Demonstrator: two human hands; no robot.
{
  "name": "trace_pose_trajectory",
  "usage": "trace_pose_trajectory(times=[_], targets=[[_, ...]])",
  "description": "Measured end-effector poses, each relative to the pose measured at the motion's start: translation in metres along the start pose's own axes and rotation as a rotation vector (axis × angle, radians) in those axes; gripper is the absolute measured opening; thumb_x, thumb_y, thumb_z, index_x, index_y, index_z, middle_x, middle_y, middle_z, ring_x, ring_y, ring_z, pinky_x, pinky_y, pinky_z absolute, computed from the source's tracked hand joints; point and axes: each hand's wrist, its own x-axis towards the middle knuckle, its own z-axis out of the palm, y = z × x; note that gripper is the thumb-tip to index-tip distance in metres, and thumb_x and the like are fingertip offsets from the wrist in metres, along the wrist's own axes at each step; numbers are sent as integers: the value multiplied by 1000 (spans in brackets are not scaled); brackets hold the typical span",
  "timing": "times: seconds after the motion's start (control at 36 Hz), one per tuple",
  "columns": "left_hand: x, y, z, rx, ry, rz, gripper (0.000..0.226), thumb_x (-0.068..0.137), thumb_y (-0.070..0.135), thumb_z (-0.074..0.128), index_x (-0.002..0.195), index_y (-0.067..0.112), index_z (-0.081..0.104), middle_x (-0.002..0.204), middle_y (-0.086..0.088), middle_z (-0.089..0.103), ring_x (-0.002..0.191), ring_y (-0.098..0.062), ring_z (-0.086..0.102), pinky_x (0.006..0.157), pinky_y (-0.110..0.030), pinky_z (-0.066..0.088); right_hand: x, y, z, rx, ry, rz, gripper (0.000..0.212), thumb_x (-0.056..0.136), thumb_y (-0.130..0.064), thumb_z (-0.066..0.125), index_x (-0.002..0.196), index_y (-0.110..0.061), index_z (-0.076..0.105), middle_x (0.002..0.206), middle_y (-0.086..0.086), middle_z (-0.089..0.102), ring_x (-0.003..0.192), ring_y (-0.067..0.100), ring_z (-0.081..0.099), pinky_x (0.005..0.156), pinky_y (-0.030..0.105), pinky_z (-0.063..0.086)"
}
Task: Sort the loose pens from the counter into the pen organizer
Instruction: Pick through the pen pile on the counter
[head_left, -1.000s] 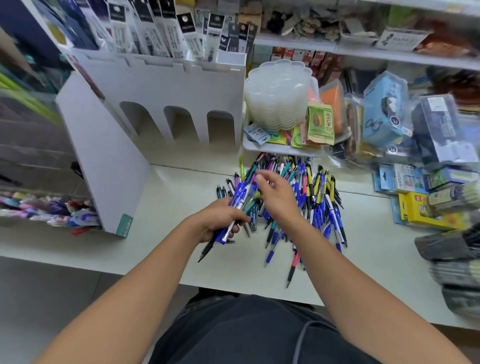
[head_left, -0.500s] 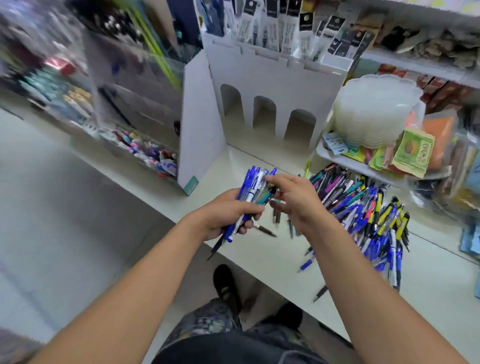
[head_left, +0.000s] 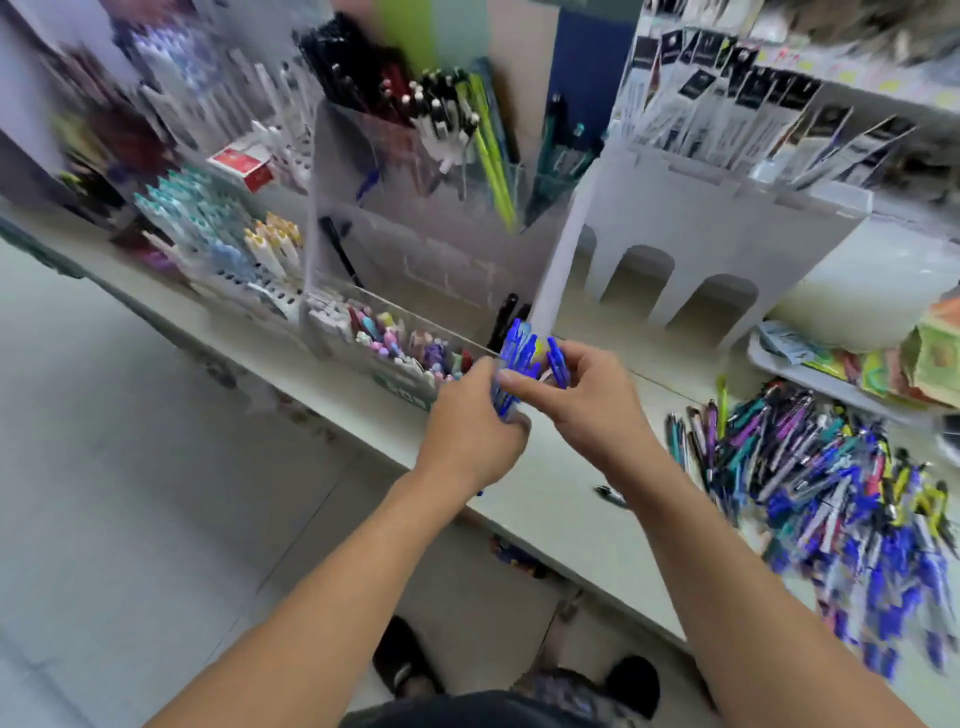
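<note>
Blue pens: a bunch of blue pens (head_left: 517, 358) stands upright in the two hands, above the front edge of the counter (head_left: 582, 499), just in front of the clear organizer.
Left hand: the left hand (head_left: 470, 423) has its fingers curled tight round the lower part of the bunch.
Right hand: the right hand (head_left: 582, 400) pinches the upper ends of the bunch, thumb on the near side, fingers curled behind; one blue pen shows between its fingers.
Loose pens: a blurred pile of loose pens (head_left: 831, 493), blue, teal, purple and yellow, lies on the counter towards its right end; one dark pen (head_left: 610, 495) lies apart from it, near the front edge by the right forearm.
Pen organizer: a clear acrylic pen organizer (head_left: 415, 208) stands at the back of the counter, left of the hands, with black, white and green pens upright in its upper compartments and pastel ones in its low front tray.
White stand: a white arched display stand (head_left: 701, 244) is just right of the organizer.
</note>
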Motion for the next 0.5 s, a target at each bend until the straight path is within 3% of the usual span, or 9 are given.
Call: trace_pose_trajectory(times=[0.06, 0.14, 0.19, 0.22, 0.28, 0.31, 0.39, 0.5], targets=[[12, -8, -21, -4, -12, 23, 25, 78, 14, 66, 96, 27, 54, 81, 6, 65, 75, -13, 61, 58, -29, 46, 7, -9, 32, -7, 120, -2, 28, 79, -38, 82, 83, -12, 73, 71, 11, 70, 62, 12, 51, 60, 40, 49], [30, -24, -50, -153, -111, -10, 38, 68, 23, 77, 100, 27, 56, 88, 8, 69, 83, -12, 67, 72, -30, 53, 23, -24, 66, -11, 209, 22, 29, 82, -37, 78, 79, -9, 71, 73, 16, 70, 60, 14, 53, 58, 38, 46], [42, -33, -67, -303, -199, -19, 48, 58, 28, 79, 101, 30, 58, 96, 4, 73, 94, -21, 71, 86, -45, 57, 33, -34, 78, -9, 208, 30, 28, 86, -31, 75, 82, -3, 69, 77, 21, 70, 62, 19, 58, 58, 44, 51], [49, -37, -75, -369, -249, -13, 53, 57, 26, 81, 105, 27, 58, 101, 0, 74, 99, -24, 72, 90, -48, 57, 37, -39, 82, -2, 204, 31, 30, 87, -29, 73, 84, 0, 68, 79, 24, 70, 62, 23, 61, 60, 48, 53], [62, -40, -89, -471, -352, -12, 65, 62, 12, 84, 120, 13, 57, 112, -9, 74, 108, -25, 71, 92, -41, 58, 46, -48, 84, 25, 180, 36, 31, 88, -30, 70, 87, 2, 66, 81, 26, 70, 63, 37, 67, 57, 56, 56], [69, -40, -95, -518, -400, -12, 67, 65, 4, 85, 125, 8, 55, 115, -11, 73, 108, -25, 71, 90, -37, 58, 51, -52, 84, 54, 162, 34, 28, 91, -27, 69, 88, 1, 66, 80, 25, 70, 62, 38, 67, 56, 54, 56], [89, -36, -110, -677, -509, -13, 58, 80, -6, 78, 131, 7, 55, 109, -5, 74, 94, -15, 71, 77, -24, 56, 68, -63, 82, 191, 98, 15, 20, 99, -14, 63, 84, -2, 63, 67, 10, 68, 56, 20, 61, 54, 35, 52], [106, -18, -123, -917, -526, -127, 56, 93, 39, 64, 141, 11, 54, 115, -5, 74, 89, -12, 74, 70, -21, 57, 85, -82, 83, 386, 49, -6, 27, 104, -12, 56, 78, -8, 50, 52, -3, 51, 40, 6, 43, 41, 18, 36]])
